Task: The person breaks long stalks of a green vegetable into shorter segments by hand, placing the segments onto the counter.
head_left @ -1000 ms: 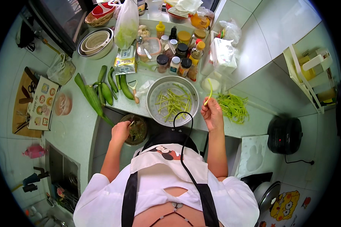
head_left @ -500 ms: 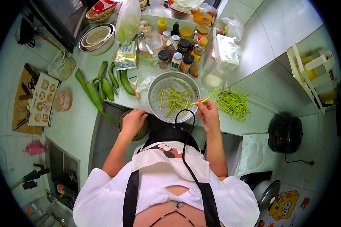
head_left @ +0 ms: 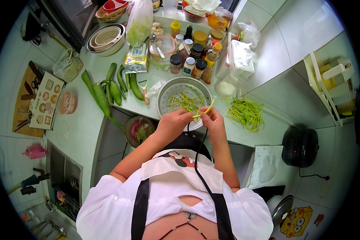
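Note:
Both hands meet over the near rim of a round metal basin (head_left: pixel 175 87). A green bean (head_left: pixel 210 105) is pinched between them. My left hand (head_left: pixel 174 123) grips its lower end with the fingers closed. My right hand (head_left: pixel 215 123) holds it from the other side, its tip sticking up past the fingers. Inside the basin lie several cut bean pieces (head_left: pixel 185 101), partly hidden by my hands. A loose pile of whole green beans (head_left: pixel 245 114) rests on the counter to the right.
Left of the basin are long green gourds (head_left: pixel 98 99) and a peeler (head_left: pixel 145 95). Behind it stand sauce bottles and jars (head_left: pixel 197 51). Below the counter edge is a waste bin (head_left: pixel 141 130) with scraps. A black cable (head_left: pixel 197 160) hangs down my front.
My left hand has moved right from above the waste bin to the bean at the basin. My right hand has stayed near the rim, still holding a bean.

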Available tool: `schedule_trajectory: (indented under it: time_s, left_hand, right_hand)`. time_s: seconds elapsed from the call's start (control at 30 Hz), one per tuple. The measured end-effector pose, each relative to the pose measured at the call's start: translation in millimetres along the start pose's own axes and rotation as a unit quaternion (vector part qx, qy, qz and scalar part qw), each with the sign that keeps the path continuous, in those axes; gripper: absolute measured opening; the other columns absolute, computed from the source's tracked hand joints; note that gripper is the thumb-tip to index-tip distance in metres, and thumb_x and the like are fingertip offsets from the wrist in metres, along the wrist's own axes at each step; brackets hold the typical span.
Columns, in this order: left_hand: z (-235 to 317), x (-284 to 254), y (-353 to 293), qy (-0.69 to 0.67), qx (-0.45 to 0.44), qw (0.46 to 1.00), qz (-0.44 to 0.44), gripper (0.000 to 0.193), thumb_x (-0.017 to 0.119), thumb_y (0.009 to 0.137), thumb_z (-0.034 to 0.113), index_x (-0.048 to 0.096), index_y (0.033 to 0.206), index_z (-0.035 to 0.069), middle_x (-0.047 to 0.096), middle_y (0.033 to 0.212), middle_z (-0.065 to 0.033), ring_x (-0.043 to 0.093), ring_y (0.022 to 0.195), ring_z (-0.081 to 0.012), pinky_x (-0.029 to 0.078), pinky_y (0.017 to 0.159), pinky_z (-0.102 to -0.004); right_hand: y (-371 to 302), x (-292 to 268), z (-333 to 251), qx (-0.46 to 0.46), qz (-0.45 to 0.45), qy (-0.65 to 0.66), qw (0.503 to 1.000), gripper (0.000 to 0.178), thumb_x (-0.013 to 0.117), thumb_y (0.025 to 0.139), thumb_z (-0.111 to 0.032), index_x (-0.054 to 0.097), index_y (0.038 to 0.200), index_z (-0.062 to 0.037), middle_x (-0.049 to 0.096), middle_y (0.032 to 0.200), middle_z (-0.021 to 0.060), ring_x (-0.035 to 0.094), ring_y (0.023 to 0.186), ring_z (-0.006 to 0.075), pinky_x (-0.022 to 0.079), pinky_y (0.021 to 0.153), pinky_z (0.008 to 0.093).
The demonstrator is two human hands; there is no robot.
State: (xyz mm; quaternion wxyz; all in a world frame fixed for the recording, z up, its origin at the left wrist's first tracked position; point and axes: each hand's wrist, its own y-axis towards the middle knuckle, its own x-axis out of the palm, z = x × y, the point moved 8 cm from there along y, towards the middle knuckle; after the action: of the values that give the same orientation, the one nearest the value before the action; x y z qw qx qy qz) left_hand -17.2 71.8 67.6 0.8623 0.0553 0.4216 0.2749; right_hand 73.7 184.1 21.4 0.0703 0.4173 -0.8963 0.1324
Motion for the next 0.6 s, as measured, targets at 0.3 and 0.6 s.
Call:
schedule_trajectory:
  time_s: [0.3, 0.6]
  left_hand:
    - [1.0, 8.6, -1.2, 0.01, 0.001, 0.999, -0.033, 0.011, 0.062, 0.083, 0.016, 0.062, 0.091, 0.009, 0.061, 0.088, -0.0077, 0.062, 0.075, -0.0285, 0.05, 0.062, -0.0375]
    - [-25.6, -4.7, 0.7, -0.06, -0.099, 0.989, 0.088, 0.018, 0.051, 0.089, 0.019, 0.053, 0.08, 0.003, 0.054, 0.077, -0.0151, 0.057, 0.072, -0.0351, 0.045, 0.06, -0.0433]
  right_hand:
    - [10.4, -18.1, -14.6, 0.026, 0.002, 0.1, 0.995, 0.014, 0.059, 0.091, -0.021, 0.057, 0.091, -0.0065, 0.056, 0.065, -0.0009, 0.042, 0.048, 0.0031, 0.032, 0.043, 0.0158]
    - [-21.0, 11.7, -47.2, -0.145, -0.026, -0.177, 0.973, 0.011, 0.059, 0.09, -0.012, 0.058, 0.094, -0.001, 0.065, 0.073, 0.0054, 0.061, 0.061, 0.0102, 0.049, 0.054, 0.0222]
